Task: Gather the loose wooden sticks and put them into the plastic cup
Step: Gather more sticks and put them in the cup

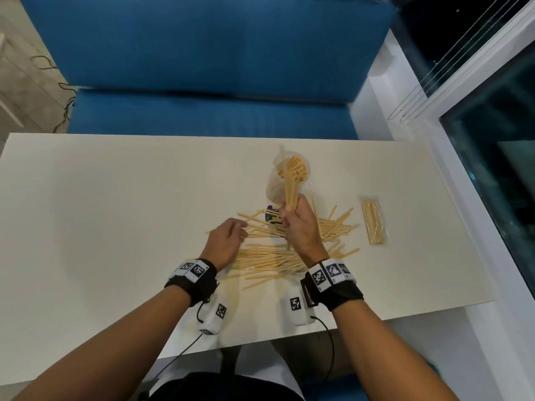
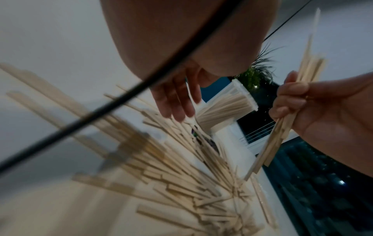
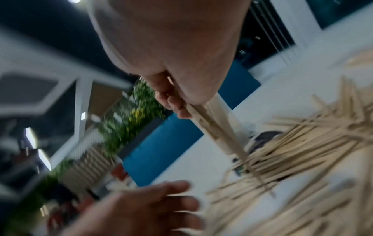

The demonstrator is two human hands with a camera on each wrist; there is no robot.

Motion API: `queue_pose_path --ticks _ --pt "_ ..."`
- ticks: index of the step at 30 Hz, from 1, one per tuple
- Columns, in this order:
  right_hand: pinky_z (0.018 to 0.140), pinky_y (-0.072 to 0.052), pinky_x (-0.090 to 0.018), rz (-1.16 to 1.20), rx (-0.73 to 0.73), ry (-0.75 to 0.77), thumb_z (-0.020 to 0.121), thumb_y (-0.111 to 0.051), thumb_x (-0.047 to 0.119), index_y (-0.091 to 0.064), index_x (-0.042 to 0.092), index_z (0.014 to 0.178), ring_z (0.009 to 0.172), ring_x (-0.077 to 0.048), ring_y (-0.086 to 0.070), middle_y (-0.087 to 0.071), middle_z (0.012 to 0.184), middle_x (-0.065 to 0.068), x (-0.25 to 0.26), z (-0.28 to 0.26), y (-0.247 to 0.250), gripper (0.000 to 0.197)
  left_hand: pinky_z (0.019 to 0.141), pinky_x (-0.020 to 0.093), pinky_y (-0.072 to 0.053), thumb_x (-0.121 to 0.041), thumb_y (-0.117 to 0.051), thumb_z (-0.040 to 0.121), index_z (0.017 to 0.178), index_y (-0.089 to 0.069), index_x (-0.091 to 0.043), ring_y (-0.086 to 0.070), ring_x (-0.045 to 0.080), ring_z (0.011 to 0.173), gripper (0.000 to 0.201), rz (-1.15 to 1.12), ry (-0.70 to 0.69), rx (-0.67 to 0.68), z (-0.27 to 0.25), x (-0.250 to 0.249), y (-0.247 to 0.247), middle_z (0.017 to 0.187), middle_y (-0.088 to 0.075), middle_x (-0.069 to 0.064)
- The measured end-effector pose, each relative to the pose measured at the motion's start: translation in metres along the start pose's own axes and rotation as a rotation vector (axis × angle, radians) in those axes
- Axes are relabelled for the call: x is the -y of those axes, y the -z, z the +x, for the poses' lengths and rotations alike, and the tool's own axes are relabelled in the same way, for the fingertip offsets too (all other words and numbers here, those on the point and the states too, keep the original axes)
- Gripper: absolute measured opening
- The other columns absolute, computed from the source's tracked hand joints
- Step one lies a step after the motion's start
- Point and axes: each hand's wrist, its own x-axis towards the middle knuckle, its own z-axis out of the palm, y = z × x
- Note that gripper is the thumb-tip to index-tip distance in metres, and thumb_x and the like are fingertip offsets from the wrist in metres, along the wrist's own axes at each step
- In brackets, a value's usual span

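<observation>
A clear plastic cup [image 1: 285, 176] stands on the white table [image 1: 115, 212], holding several wooden sticks. My right hand [image 1: 292, 212] is raised just in front of the cup and grips a bundle of sticks [image 1: 291, 192] whose upper ends reach the cup's rim. The left wrist view shows that right hand [image 2: 292, 102] curled round the bundle [image 2: 278, 132] beside the cup [image 2: 226, 107]. My left hand [image 1: 234, 231] hovers with fingers relaxed over the left end of the loose stick pile [image 1: 278, 256], holding nothing. The right wrist view shows the bundle [image 3: 216, 129] slanting down toward the pile [image 3: 302, 143].
A sealed packet of sticks [image 1: 374, 222] lies right of the pile. A small purple label or wrapper [image 1: 271, 215] sits under the sticks near the cup. A blue sofa [image 1: 202, 68] lies beyond the table's far edge; a window frame [image 1: 463, 140] runs along the right.
</observation>
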Motion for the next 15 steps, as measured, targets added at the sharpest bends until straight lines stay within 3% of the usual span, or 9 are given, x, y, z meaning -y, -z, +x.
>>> queue_pose_path --ticks 4,7,9,11,13,15 --pt "0.061 -0.033 -0.029 0.569 -0.004 -0.108 0.101 -0.043 0.010 -0.057 0.009 0.098 0.058 -0.012 -0.036 -0.041 0.066 0.002 0.024 -0.001 -0.003 0.014 0.094 0.052 -0.053 -0.038 -0.035 0.110 0.110 -0.070 -0.010 -0.070 0.025 0.085 0.045 -0.219 0.132 0.264 0.005 -0.032 -0.008 0.100 -0.075 0.014" --pt "0.059 -0.031 -0.030 0.745 -0.039 -0.132 0.100 -0.051 0.020 -0.053 0.013 0.081 0.054 -0.012 -0.033 -0.036 0.062 0.002 0.035 -0.002 -0.007 0.020 0.079 0.047 -0.056 -0.052 -0.030 0.108 0.116 -0.067 -0.001 -0.069 0.031 0.086 0.063 -0.402 0.265 0.427 0.003 -0.052 -0.015 0.101 -0.072 0.023" --pt "0.056 -0.033 -0.027 0.751 -0.077 -0.131 0.108 -0.049 0.028 -0.046 0.016 0.073 0.052 -0.012 -0.030 -0.031 0.062 0.001 0.039 -0.006 -0.014 0.036 0.066 0.039 -0.055 -0.060 -0.029 0.106 0.112 -0.067 0.001 -0.067 0.032 0.078 0.072 -0.520 0.341 0.520 0.000 -0.059 -0.019 0.093 -0.070 0.023" --pt "0.056 -0.034 -0.027 0.713 -0.109 -0.108 0.111 -0.044 0.033 -0.042 0.017 0.071 0.053 -0.013 -0.030 -0.030 0.061 0.001 0.042 -0.010 -0.022 0.043 0.055 0.031 -0.042 -0.063 -0.030 0.104 0.100 -0.066 -0.002 -0.056 0.024 0.060 0.070 -0.551 0.378 0.562 -0.002 -0.061 -0.020 0.078 -0.063 0.017" --pt "0.059 -0.035 -0.030 0.626 -0.116 -0.078 0.112 -0.041 0.037 -0.045 0.017 0.070 0.056 -0.015 -0.035 -0.037 0.061 0.000 0.043 -0.014 -0.027 0.046 0.052 0.031 -0.026 -0.061 -0.034 0.104 0.091 -0.062 -0.007 -0.038 0.017 0.049 0.062 -0.517 0.384 0.550 -0.003 -0.061 -0.022 0.066 -0.054 0.009" --pt "0.064 -0.042 -0.035 0.413 -0.127 -0.037 0.112 -0.037 0.040 -0.052 0.013 0.073 0.060 -0.021 -0.046 -0.049 0.064 -0.005 0.042 -0.017 -0.029 0.050 0.050 0.030 -0.019 -0.060 -0.037 0.104 0.091 -0.061 -0.010 -0.030 0.015 0.047 0.057 -0.519 0.370 0.537 -0.002 -0.061 -0.021 0.064 -0.049 0.005"
